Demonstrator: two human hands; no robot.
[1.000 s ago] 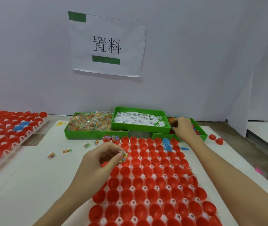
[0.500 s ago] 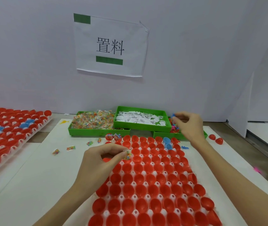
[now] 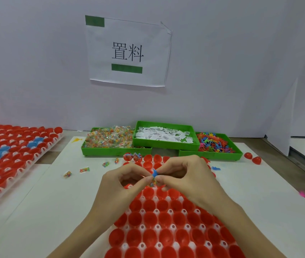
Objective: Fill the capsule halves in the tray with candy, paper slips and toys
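My two hands meet over the far part of the tray (image 3: 168, 237), and they hide the red capsule halves (image 3: 148, 219) beneath them, so I cannot tell which cup I am working above. The tray runs off the bottom edge, and its near rows are cut off. My left hand (image 3: 119, 185) has its thumb and forefinger pinched together on a small candy (image 3: 153, 183), which is mostly covered and shows only as a speckled bit below my fingers (image 3: 146, 180); its long axis I cannot make out. My right hand (image 3: 187, 175) pinches a small blue toy (image 3: 155, 173) at the fingertips, touching the left hand's tips, with the other fingers curled loosely; the toy's spiky end points up and away from me, though its shape is too small to read. Two halves at the tray's far left corner already hold something colourful (image 3: 132, 157). Beyond the tray sit three green bins side by side: the candy bin (image 3: 110, 148) on the left, the slip bin (image 3: 164, 141) in the middle resting raised over the edges of the other two, and the toy bin (image 3: 220, 154) on the right. A few loose candies (image 3: 84, 169) lie on the white table (image 3: 45, 211) left of the tray, a loose blue toy (image 3: 215, 168) right of it, and two red halves (image 3: 252, 157) near the toy bin. A second tray (image 3: 8, 161) of red and a few blue halves stands at the left, cut by the frame. A paper sign (image 3: 129, 53) hangs on the wall.
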